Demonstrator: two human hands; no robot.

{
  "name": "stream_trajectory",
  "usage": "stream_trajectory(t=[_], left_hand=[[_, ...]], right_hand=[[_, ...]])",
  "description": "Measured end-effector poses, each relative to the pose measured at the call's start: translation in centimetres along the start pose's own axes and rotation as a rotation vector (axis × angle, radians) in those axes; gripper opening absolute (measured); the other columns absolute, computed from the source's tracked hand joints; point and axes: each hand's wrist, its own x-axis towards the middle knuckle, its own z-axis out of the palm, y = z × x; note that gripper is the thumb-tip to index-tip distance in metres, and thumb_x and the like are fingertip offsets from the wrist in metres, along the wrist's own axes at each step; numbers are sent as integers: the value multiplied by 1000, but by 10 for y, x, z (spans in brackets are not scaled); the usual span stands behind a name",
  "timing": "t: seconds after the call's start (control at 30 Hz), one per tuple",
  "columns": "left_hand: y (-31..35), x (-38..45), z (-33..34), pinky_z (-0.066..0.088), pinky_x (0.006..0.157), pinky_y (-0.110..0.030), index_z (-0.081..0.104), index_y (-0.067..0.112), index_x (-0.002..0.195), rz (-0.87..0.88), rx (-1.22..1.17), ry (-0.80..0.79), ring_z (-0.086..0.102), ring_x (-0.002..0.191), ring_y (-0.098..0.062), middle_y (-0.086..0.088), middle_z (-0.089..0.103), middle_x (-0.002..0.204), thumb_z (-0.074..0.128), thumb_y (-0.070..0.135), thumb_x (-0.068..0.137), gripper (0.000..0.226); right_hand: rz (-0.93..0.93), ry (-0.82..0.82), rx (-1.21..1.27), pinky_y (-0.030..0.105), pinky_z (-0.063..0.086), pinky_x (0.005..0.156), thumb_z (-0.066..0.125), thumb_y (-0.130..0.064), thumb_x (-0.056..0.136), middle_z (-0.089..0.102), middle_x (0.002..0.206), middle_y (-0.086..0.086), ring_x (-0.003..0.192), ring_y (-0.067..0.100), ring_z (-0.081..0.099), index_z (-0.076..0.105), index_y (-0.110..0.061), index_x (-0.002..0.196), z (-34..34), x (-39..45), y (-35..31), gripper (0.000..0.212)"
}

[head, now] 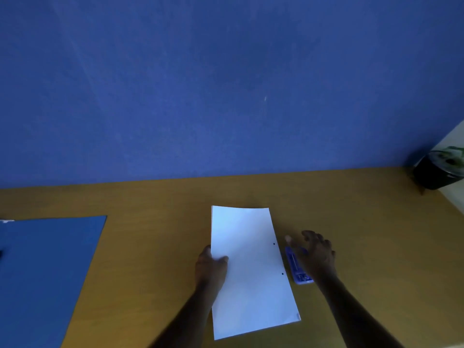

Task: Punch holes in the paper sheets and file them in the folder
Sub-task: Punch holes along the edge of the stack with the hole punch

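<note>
A white paper sheet [251,270] lies in the middle of the wooden table, with two small punched holes near its right edge. My left hand [212,266] grips the sheet's left edge, thumb on top. Just right of the sheet lies a blue hole punch [296,268]. My right hand [315,252] hovers over the punch with fingers spread; whether it touches the punch I cannot tell. A blue folder [47,272] lies flat at the far left of the table.
The wooden table [155,237] runs along a blue wall [200,96]. A black pot with a green plant [440,172] stands at the table's back right corner. A dark object shows at the left frame edge on the folder.
</note>
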Motion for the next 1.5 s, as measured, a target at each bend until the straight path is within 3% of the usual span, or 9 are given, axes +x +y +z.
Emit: stream_trajectory(t=[0.2, 0.37, 0.63, 0.87, 0.93, 1.07, 1.17, 1.33, 1.5], left_hand=[[17, -3, -28, 57, 79, -33, 68, 10, 116, 1, -161, 6, 68, 93, -26, -7, 72, 108, 74, 13, 74, 42], [27, -4, -45, 54, 83, -31, 66, 13, 120, 25, -238, 14, 66, 97, -24, -3, 70, 114, 75, 14, 74, 47], [33, 1, -67, 52, 81, -30, 62, 13, 120, 12, -299, -4, 62, 90, -24, -4, 68, 108, 73, 10, 77, 45], [54, -14, -68, 39, 106, -43, 21, 11, 151, 111, -114, 101, 40, 134, -38, -16, 35, 151, 83, 32, 74, 101], [66, -25, -66, 38, 109, -44, 26, 13, 151, 217, -78, 83, 35, 137, -35, -11, 32, 153, 77, 45, 78, 96], [92, -52, -57, 55, 89, -40, 64, 28, 109, 298, -371, -136, 66, 103, -20, 1, 69, 112, 60, 75, 73, 59], [107, -65, -53, 61, 76, -47, 70, 24, 84, 283, -494, -261, 73, 83, -21, -3, 74, 86, 57, 80, 71, 59], [110, -63, -55, 56, 67, -41, 66, 14, 73, 334, -440, -197, 69, 71, -21, 2, 71, 70, 66, 51, 76, 37], [102, -52, -64, 42, 60, -25, 61, 13, 66, 412, -351, -158, 53, 58, -4, 6, 63, 61, 56, 15, 93, 27]], right_hand=[[-54, -68, 151, 40, 45, 97, 68, -61, 79, 71, 108, -3, 112, 26, 59, 61, -22, 120, -10, 5, -39, 57], [-16, -297, 338, 26, 44, 70, 82, -51, 67, 66, 72, -7, 77, 10, 59, 64, -16, 79, -11, 6, -65, 42], [117, -460, 830, 36, 50, 66, 77, -13, 81, 74, 91, 28, 74, 34, 71, 77, -1, 81, -23, -10, -78, 12], [61, -345, 937, 32, 53, 57, 76, -6, 80, 75, 78, 18, 63, 28, 69, 76, 0, 78, -52, -28, -115, 6], [-13, -329, 916, 36, 54, 61, 76, -10, 80, 76, 77, 18, 64, 30, 70, 77, -3, 75, -57, -35, -125, 8], [-239, -192, 748, 26, 41, 53, 76, -15, 80, 57, 57, 7, 53, 14, 52, 67, 4, 68, -55, -46, -145, 24], [-398, -48, 565, 16, 37, 49, 64, -27, 72, 53, 48, -9, 47, -1, 47, 62, -13, 55, -51, -54, -157, 22], [-477, 10, 455, 30, 55, 63, 54, -24, 69, 72, 66, -4, 64, 10, 68, 66, -15, 70, -43, -65, -159, 16], [-445, -254, 690, 27, 56, 73, 74, -36, 66, 76, 86, -2, 81, 10, 70, 75, -15, 90, -45, -65, -146, 32]])
